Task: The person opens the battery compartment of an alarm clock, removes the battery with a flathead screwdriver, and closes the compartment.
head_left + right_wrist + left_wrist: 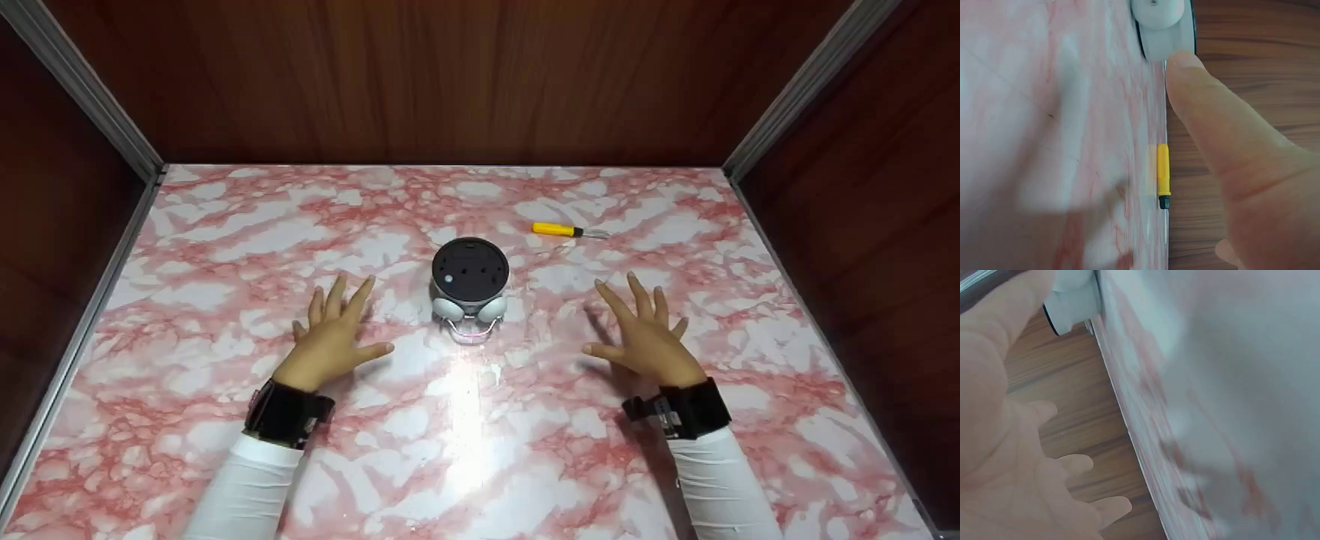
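A twin-bell alarm clock (470,271) lies with its black back up near the middle of the table. Its two white bells and wire handle point toward me. To its left is my left hand (328,345), fingers spread and nothing held. My right hand (646,341) hovers on the other side, likewise spread and apart from the clock. In the left wrist view, the clock's pale side (1075,309) shows beyond the thumb. The right wrist view has a bell (1158,12) just above the thumb tip.
Behind and right of the clock lies a small tool with a yellow handle (553,229), a black collar and a thin metal end. The table (420,465) has a red-and-white marbled top. Dark wood panels (465,82) with metal edging enclose its back and sides.
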Tool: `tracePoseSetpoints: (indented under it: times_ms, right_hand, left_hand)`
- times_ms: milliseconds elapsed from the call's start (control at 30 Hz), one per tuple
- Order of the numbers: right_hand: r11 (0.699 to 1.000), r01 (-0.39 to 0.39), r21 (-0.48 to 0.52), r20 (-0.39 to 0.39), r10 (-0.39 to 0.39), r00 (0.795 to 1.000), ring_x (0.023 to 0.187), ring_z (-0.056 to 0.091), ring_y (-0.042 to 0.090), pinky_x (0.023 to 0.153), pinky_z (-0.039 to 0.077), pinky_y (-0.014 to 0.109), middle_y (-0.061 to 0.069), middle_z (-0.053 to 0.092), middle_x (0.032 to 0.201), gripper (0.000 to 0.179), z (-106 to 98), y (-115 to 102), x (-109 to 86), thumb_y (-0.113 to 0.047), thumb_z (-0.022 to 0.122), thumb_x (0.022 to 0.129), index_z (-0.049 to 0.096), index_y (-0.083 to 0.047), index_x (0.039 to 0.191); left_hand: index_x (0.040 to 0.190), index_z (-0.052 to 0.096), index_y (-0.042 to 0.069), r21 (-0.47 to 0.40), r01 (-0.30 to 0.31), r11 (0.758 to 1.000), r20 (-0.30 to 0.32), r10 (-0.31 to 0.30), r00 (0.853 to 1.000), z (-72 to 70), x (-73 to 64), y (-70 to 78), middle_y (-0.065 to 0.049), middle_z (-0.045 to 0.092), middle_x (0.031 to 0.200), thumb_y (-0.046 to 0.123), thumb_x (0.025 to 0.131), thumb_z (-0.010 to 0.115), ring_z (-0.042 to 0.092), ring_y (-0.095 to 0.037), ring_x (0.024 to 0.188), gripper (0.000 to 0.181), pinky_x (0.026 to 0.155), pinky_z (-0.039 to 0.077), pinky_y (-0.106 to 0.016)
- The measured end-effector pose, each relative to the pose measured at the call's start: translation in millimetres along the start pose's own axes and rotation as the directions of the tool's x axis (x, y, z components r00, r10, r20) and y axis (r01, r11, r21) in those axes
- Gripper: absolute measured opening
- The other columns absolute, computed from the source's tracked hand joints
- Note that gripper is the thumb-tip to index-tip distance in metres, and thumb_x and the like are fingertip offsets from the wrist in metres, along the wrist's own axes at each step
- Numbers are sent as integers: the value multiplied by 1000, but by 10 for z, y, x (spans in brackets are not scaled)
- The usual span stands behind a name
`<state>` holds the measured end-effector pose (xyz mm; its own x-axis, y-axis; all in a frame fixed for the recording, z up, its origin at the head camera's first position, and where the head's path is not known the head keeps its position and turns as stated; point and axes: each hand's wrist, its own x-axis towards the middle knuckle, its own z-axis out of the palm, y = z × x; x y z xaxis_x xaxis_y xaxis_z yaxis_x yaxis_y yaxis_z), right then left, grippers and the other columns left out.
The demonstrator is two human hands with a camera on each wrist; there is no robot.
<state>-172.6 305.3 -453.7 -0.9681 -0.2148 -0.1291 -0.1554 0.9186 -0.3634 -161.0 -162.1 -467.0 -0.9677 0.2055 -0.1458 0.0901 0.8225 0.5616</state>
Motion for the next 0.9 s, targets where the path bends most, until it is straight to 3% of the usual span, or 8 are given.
tracePoseSetpoints:
  times_ms: [167,333,467,600,700,833,900]
  right_hand:
    - [999,15,29,-3,-15,1000,146,-11,59,94,-7,89,20,-6,168,98,-4,-29,89,-65,68,87,17,-32,164]
    - [997,53,59,-51,-50,997,148,-7,55,102,-3,84,19,-4,168,87,14,-127,248,-56,66,94,20,-30,164]
    - [989,124,75,-132,-114,985,149,3,53,112,3,75,23,4,167,80,54,-225,401,-49,67,96,28,-25,162]
    - [978,169,123,-169,-147,975,150,7,48,114,21,69,23,6,167,76,112,-350,541,-47,66,98,30,-23,161]
    - [965,181,189,-178,-148,973,151,8,46,109,32,68,22,7,167,74,155,-463,644,-48,64,98,32,-22,161]
    - [937,218,272,-209,-163,964,150,13,45,112,30,65,22,12,165,70,229,-606,802,-43,64,100,36,-19,159]
    - [921,249,299,-232,-183,955,150,15,44,114,27,63,22,15,165,67,282,-670,883,-39,64,100,38,-17,157]
  left_hand:
    - [165,9,24,-71,-82,994,-57,78,995,46,153,89,-19,-8,168,48,89,76,-6,-54,149,104,107,11,-80]
    - [165,6,24,-213,-152,965,-130,127,983,110,350,241,-17,-9,168,48,92,72,-3,-49,150,101,108,27,-73]
    - [164,7,17,-330,-212,920,-230,139,963,207,527,400,-21,-3,166,43,95,71,4,-47,151,98,112,24,-69]
    - [162,10,9,-437,-258,862,-320,119,940,316,678,546,-24,7,164,35,96,71,12,-43,151,94,118,21,-59]
    - [162,10,8,-515,-245,821,-329,75,941,384,764,630,-23,8,164,34,97,70,14,-40,151,93,119,20,-57]
    - [162,11,9,-607,-200,769,-300,11,954,473,851,713,-23,10,164,35,98,68,19,-42,150,90,119,22,-57]
    - [162,15,8,-640,-192,744,-302,-13,953,533,889,737,-23,14,163,33,99,67,23,-44,148,86,118,24,-56]
